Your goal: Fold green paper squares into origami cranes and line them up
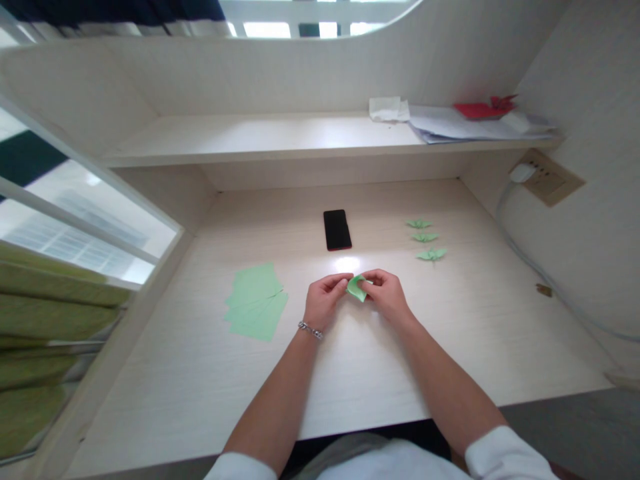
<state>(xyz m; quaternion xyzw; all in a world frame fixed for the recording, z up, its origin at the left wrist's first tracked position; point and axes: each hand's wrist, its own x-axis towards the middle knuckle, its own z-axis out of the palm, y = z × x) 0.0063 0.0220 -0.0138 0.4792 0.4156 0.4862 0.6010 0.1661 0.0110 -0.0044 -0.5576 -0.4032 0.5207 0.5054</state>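
A small folded piece of green paper [357,288] is held up between my two hands over the middle of the desk. My left hand [324,299], with a chain bracelet on the wrist, pinches its left edge. On the other side my right hand [386,293] grips it between thumb and fingers, hiding part of it. The paper looks bent and partly curled. To the left lies a fanned stack of green paper sheets [256,301]. At the right rest three folded green paper cranes [425,238] in a column.
Beyond my hands a black phone [337,230] lies on the desk [200,400]. The shelf [240,137] above bears papers [440,127], a white tissue [389,109] and a red paper crane [503,103]. A cable [520,250] runs from the wall socket [550,177] at right.
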